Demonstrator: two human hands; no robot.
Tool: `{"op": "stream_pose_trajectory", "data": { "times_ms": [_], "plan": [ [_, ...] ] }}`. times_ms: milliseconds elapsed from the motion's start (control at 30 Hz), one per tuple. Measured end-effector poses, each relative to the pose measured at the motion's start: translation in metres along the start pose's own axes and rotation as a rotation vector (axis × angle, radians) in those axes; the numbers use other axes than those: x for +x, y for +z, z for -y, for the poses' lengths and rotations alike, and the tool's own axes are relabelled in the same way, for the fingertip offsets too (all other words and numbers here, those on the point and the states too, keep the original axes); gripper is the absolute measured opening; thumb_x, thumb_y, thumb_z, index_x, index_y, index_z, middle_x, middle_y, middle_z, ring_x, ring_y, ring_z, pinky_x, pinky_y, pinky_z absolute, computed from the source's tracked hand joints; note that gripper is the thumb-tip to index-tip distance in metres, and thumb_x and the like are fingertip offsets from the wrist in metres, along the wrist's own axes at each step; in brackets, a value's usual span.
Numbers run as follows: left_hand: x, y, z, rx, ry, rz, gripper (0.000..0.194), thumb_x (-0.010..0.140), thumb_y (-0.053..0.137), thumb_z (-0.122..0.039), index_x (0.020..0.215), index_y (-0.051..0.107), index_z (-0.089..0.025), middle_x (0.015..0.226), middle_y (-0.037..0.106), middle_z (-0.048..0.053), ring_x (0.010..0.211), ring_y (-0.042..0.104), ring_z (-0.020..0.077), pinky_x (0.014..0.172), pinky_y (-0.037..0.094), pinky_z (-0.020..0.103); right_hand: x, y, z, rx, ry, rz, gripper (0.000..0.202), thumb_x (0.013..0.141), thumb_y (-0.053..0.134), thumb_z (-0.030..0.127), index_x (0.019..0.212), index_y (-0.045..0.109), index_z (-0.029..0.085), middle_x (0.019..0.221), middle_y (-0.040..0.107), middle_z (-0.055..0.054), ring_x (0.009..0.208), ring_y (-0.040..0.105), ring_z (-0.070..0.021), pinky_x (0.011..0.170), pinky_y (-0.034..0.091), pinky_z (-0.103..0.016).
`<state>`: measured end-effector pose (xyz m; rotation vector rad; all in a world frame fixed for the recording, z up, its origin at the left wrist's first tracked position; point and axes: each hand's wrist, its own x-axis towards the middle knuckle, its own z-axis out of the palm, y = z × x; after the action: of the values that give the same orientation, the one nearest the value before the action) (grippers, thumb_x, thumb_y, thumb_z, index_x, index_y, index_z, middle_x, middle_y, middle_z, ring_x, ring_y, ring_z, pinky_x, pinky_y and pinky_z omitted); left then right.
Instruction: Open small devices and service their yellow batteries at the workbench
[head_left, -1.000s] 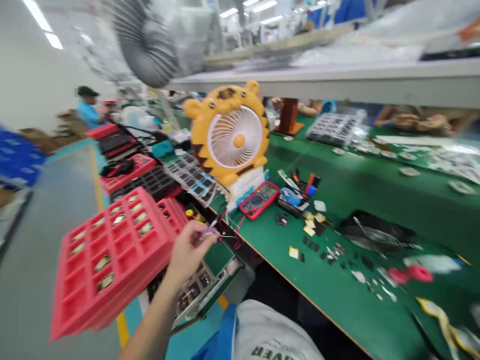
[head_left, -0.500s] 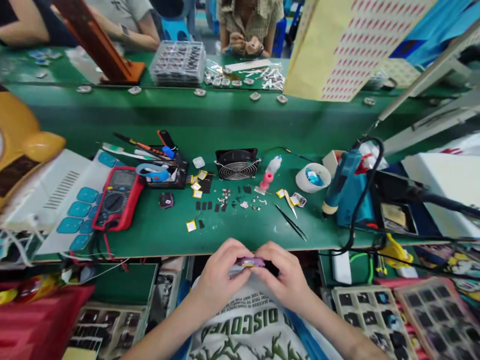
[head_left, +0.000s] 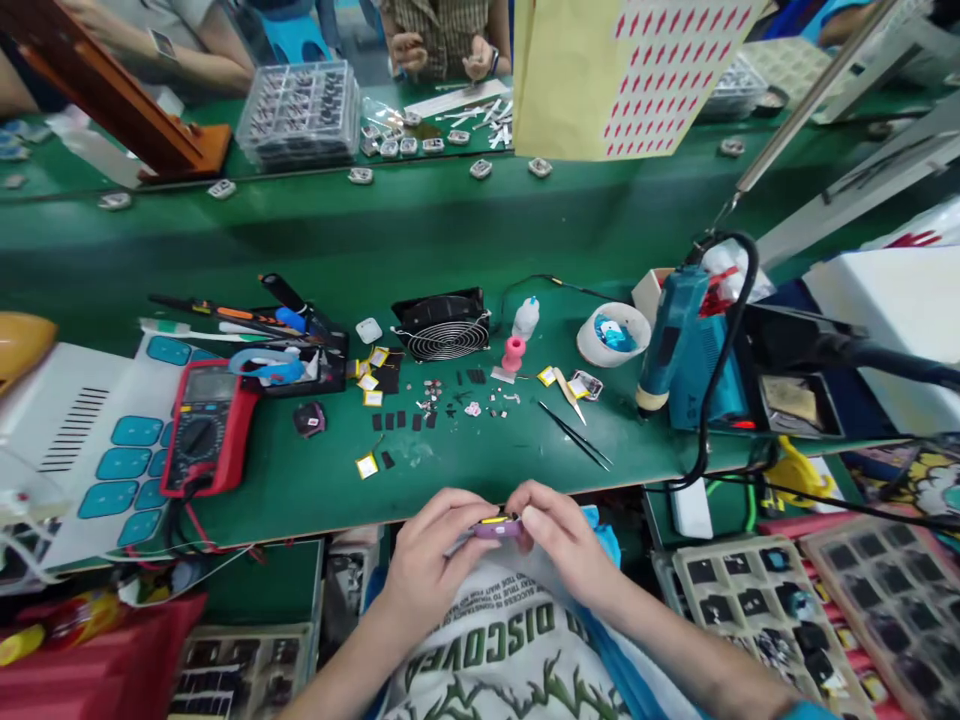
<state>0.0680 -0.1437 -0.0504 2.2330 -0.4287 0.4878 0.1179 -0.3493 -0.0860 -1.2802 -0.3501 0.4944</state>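
Observation:
Near the front edge of the green bench, a small purple device casing [head_left: 496, 528] with a yellow strip along its top is held between both hands. My left hand [head_left: 439, 545] pinches its left end between thumb and fingers. The fingers of my right hand [head_left: 559, 530] close on its right end. Beyond the hands lie black tweezers [head_left: 574, 436], a yellow-edged battery pouch [head_left: 366, 465] and several small black pads [head_left: 401, 420]. A dark purple casing [head_left: 309, 419] sits farther left.
A black fan [head_left: 442, 325] stands at the back, with a white bottle [head_left: 526, 316] and a white tub [head_left: 613, 334] beside it. A red multimeter [head_left: 206, 425] is at left. An electric screwdriver [head_left: 671, 340] hangs at right. Across the bench, a person's hands [head_left: 442, 55] are visible.
The view has shifted, so the bench items sit farther left. The purple casing has been turned, showing its side and yellow strip more clearly, and my right fingers have changed their hold.

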Motion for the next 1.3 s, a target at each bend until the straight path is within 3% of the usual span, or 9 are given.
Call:
{"op": "stream_pose_trajectory", "data": {
  "times_ms": [133,300,400,500,700,1000,1167,1233,1300],
  "plan": [
    [0.0,0.001,-0.002,-0.029,-0.023,-0.015,0.016,0.121,0.067,-0.031,0.12,0.077,-0.019,0.103,0.077,0.001,0.092,0.078,0.0068,0.089,0.061,0.011,-0.001,-0.004,0.002,-0.23,-0.325,-0.039,0.033,0.119,0.076,0.055,0.122,0.078,0.022,0.102,0.075,-0.004,0.087,0.07,-0.0115,0.079,0.058,-0.018],
    [-0.002,0.001,-0.002,-0.192,-0.168,-0.017,0.014,0.113,0.08,-0.031,0.123,0.082,-0.022,0.105,0.081,-0.001,0.096,0.08,0.006,0.095,0.06,0.007,0.001,-0.003,0.001,-0.206,-0.304,-0.076,0.006,0.112,0.083,0.027,0.115,0.081,0.022,0.098,0.079,-0.002,0.083,0.074,-0.012,0.078,0.06,-0.017],
    [-0.005,-0.001,-0.001,-0.452,-0.345,-0.026,0.028,0.112,0.082,-0.034,0.139,0.088,-0.035,0.116,0.083,0.001,0.101,0.083,0.009,0.093,0.064,0.011,0.001,-0.004,0.001,-0.039,-0.181,-0.137,0.006,0.107,0.087,0.025,0.105,0.083,0.02,0.089,0.077,-0.003,0.076,0.071,-0.0115,0.071,0.058,-0.016],
    [-0.006,-0.001,0.001,-0.561,-0.409,-0.02,0.034,0.109,0.082,-0.022,0.137,0.089,-0.04,0.116,0.083,0.001,0.096,0.082,0.009,0.089,0.066,0.013,0.001,-0.003,0.002,0.003,-0.196,-0.164,0.002,0.104,0.086,0.019,0.105,0.084,0.02,0.088,0.076,-0.002,0.075,0.07,-0.01,0.071,0.058,-0.014],
    [-0.006,0.0,-0.003,-0.296,-0.187,-0.08,0.021,0.106,0.082,-0.012,0.124,0.082,-0.023,0.11,0.082,0.0,0.101,0.08,0.0071,0.098,0.063,0.01,0.0,0.001,0.005,-0.328,-0.454,-0.15,0.007,0.111,0.083,0.023,0.119,0.082,0.024,0.1,0.081,-0.002,0.088,0.08,-0.0144,0.083,0.065,-0.018],
    [-0.009,-0.006,-0.006,-0.219,-0.124,-0.095,0.014,0.11,0.079,-0.015,0.121,0.079,-0.022,0.11,0.082,0.0,0.104,0.08,0.0069,0.102,0.062,0.01,0.001,0.005,0.013,-0.402,-0.54,-0.112,0.014,0.11,0.083,0.018,0.123,0.083,0.024,0.105,0.086,-0.003,0.09,0.085,-0.0167,0.087,0.068,-0.02],
    [-0.015,-0.006,-0.002,-0.4,-0.325,-0.096,0.044,0.108,0.075,-0.01,0.141,0.084,-0.037,0.123,0.081,0.0,0.103,0.082,0.0082,0.096,0.067,0.014,-0.002,0.002,0.007,-0.317,-0.418,-0.148,0.012,0.109,0.086,0.02,0.12,0.086,0.026,0.102,0.084,-0.002,0.089,0.081,-0.013,0.085,0.066,-0.017],
    [-0.014,-0.006,-0.001,-0.582,-0.44,-0.12,0.048,0.109,0.068,-0.008,0.139,0.086,-0.041,0.12,0.082,0.0,0.099,0.083,0.009,0.091,0.069,0.016,-0.003,0.0,0.002,-0.232,-0.329,-0.192,0.015,0.107,0.087,0.019,0.118,0.088,0.028,0.1,0.083,-0.001,0.085,0.079,-0.012,0.081,0.066,-0.017],
    [-0.011,-0.006,0.0,-0.721,-0.564,-0.134,0.043,0.107,0.068,-0.007,0.13,0.09,-0.036,0.111,0.084,0.001,0.092,0.083,0.0083,0.087,0.068,0.014,-0.002,-0.001,-0.003,-0.162,-0.265,-0.234,0.015,0.106,0.086,0.018,0.116,0.089,0.029,0.099,0.082,-0.001,0.081,0.078,-0.0119,0.076,0.066,-0.017]
  ]
}}
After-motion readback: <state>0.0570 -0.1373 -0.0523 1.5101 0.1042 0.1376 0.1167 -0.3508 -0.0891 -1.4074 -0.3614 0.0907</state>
